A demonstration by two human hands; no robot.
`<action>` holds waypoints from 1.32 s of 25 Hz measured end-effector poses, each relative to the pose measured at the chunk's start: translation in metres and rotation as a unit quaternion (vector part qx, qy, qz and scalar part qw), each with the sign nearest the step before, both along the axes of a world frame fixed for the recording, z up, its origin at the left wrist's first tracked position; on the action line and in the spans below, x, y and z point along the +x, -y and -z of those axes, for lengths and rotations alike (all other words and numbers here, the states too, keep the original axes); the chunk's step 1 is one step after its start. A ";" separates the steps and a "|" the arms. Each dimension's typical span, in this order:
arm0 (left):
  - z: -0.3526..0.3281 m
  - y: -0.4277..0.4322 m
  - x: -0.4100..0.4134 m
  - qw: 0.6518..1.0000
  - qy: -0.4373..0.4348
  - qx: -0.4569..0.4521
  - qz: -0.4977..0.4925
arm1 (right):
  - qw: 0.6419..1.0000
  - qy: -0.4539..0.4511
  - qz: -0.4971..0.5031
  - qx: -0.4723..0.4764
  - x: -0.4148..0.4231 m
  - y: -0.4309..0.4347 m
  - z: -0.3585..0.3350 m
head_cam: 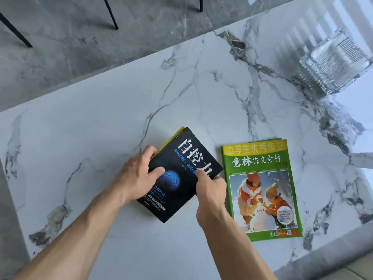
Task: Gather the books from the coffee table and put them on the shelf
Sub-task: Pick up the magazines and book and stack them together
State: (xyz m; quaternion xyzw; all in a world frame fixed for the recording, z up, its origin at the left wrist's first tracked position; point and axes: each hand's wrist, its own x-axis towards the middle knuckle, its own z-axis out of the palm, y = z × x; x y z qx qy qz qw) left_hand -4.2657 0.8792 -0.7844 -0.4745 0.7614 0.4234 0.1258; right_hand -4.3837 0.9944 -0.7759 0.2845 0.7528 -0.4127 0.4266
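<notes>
I had both hands on the black book (182, 172), which lay tilted on the white marble tabletop (101, 122). My left hand (137, 176) formed one grip at the book's left edge: its thumb lay flat on the cover next to the blue emblem, and its fingers curled round the edge where a yellow book (171, 139) showed beneath the black one. My right hand (211, 190) formed the other grip at the lower right edge, thumb pressed on the cover, fingers hidden under or behind the edge. So the black book sat between the two grips, clamped from both sides. I could not tell whether it had left the tabletop. Just to the right of the right grip lay a green magazine (262, 190), flat, with another thin one peeking out beneath it, near the black book's right corner. Well beyond both grips, far right, stood a ribbed glass vase (333, 63).
</notes>
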 end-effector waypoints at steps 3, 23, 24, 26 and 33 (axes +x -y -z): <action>-0.023 -0.009 -0.006 0.979 -0.105 0.103 -0.142 | 0.996 -0.057 -0.048 -0.053 -0.023 -0.002 -0.018; -0.026 -0.192 -0.099 0.963 -0.103 0.027 -0.247 | 0.957 -0.188 -0.192 -0.114 -0.161 -0.152 -0.029; -0.018 -0.200 -0.099 0.957 -0.091 0.016 -0.275 | 0.959 -0.182 -0.192 -0.105 -0.161 -0.158 -0.022; -0.004 -0.214 -0.099 0.945 -0.082 0.011 -0.315 | 0.962 -0.170 -0.197 -0.089 -0.160 -0.168 -0.009; 0.024 -0.237 -0.103 0.947 -0.068 -0.015 -0.314 | 0.958 -0.165 -0.225 -0.062 -0.161 -0.179 0.028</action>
